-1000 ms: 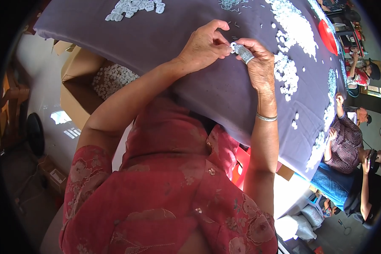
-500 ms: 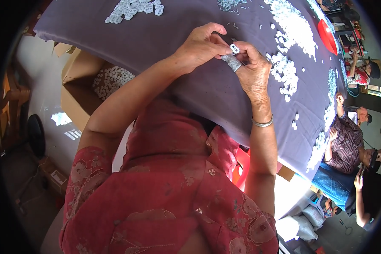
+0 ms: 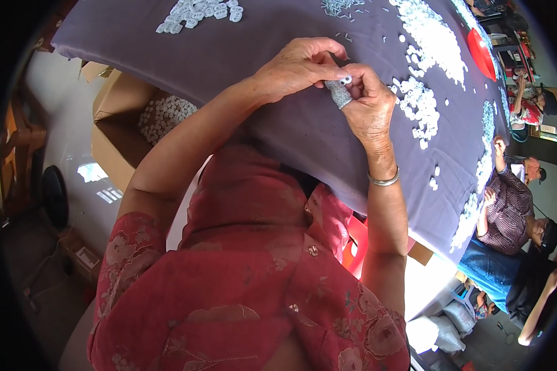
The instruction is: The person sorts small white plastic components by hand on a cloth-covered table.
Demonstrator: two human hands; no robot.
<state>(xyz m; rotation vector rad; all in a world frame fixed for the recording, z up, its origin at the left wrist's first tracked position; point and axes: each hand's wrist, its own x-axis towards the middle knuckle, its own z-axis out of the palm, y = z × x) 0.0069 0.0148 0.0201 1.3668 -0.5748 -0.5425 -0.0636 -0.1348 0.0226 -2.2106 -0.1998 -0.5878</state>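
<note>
My left hand [image 3: 297, 67] and my right hand [image 3: 370, 106] meet above a table under a purple cloth [image 3: 278, 130]. Between the fingertips of both hands sits a small white plastic piece [image 3: 346, 80]. A grey fabric cot [image 3: 338, 94] covers one finger of my right hand, and a silver bangle [image 3: 384, 180] rings that wrist. Just right of my hands lies a heap of small white pieces [image 3: 418, 108] on the cloth.
More white pieces lie far left [image 3: 198, 11] and far right [image 3: 433, 37], beside a red bowl [image 3: 480, 52]. An open cardboard box [image 3: 120, 133] of white pieces stands on the floor at left. Other people [image 3: 507, 210] sit at right.
Both hands have stayed together over the cloth, with the fingers shifting around the small piece. My right hand turned slightly toward me.
</note>
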